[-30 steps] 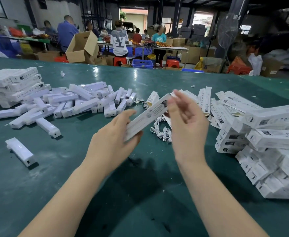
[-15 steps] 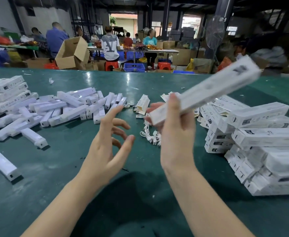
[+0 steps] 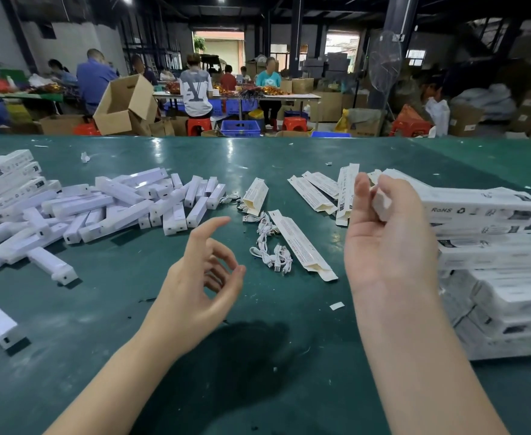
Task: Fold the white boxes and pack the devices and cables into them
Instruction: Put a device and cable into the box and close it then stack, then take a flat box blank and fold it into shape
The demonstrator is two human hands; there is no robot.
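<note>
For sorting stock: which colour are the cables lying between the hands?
White, seen in the head view: the cables on the green table.

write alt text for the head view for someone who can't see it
Over a green table, a right hand holds the end of a packed white box atop a stack of boxes, while the left hand hovers empty, fingers loosely curled. White devices lie left; cables and flat boxes lie between.
</note>
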